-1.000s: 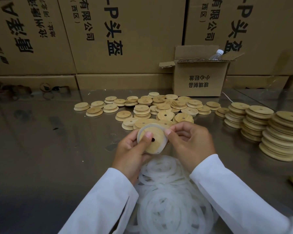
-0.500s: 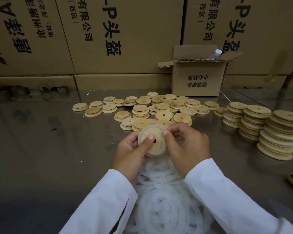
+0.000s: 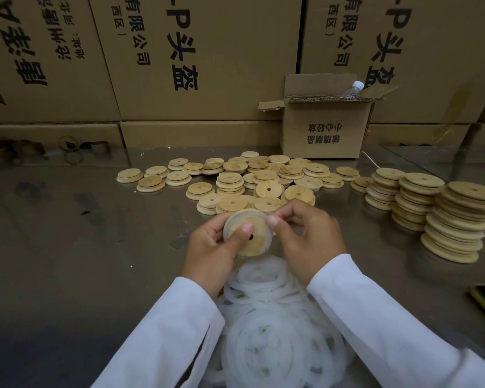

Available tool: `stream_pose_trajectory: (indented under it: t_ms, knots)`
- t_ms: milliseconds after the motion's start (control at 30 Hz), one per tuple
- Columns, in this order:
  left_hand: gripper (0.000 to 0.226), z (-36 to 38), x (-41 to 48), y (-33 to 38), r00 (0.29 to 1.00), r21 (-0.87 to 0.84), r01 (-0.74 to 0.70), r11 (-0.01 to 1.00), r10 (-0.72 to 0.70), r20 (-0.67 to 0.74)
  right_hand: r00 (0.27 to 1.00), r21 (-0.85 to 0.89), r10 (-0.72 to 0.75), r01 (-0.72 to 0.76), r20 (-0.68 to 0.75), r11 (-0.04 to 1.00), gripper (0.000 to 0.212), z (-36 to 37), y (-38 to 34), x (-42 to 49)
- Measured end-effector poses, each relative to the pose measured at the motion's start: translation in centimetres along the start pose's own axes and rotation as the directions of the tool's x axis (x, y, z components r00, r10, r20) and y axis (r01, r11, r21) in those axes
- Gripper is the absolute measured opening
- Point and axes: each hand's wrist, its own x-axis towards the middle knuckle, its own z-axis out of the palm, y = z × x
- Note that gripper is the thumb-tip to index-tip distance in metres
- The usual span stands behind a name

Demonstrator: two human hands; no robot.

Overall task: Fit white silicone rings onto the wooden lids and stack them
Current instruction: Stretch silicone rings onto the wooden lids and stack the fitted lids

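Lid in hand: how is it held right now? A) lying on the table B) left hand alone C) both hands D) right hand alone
C: the left hand grips the lid with its thumb across the face, the right hand pinches its upper rim.

Clock centred on the lid (image 3: 259, 243) gripped by the left hand (image 3: 207, 247) and right hand (image 3: 311, 242) above the table (image 3: 67, 247). From 7 to 10 o'clock there is open tabletop, a wide way through. At 12, loose lids (image 3: 235, 177) crowd just beyond the fingers. Behind them a small box (image 3: 322, 130) and a wall of cartons (image 3: 207, 51) shut the back. At 2 to 3, stacks of lids (image 3: 457, 219) stand tall, with an open strip before them. At 6, a heap of rings (image 3: 269, 331) fills the gap between the sleeves (image 3: 165, 331).
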Motion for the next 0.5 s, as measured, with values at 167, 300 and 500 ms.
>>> stream_pose_trajectory:
  t_ms: [167,300,500]
  knots:
    - [0.026,0.1,-0.1,0.2,1.000,-0.036,-0.027,0.999,0.027,0.000,1.000,0.006,-0.016,0.016,-0.015,1.000,0.018,-0.1,0.0,0.1]
    - [0.035,0.0,0.0,0.1,1.000,-0.077,0.013,0.997,-0.013,0.002,1.000,0.129,0.002,0.001,-0.023,0.992,0.016,0.2,0.0,-0.1]
    - [0.034,0.2,-0.1,0.0,0.993,-0.108,0.060,0.992,-0.070,-0.091,0.998,0.178,0.011,0.002,-0.069,0.984,0.009,1.1,-0.2,-1.0]
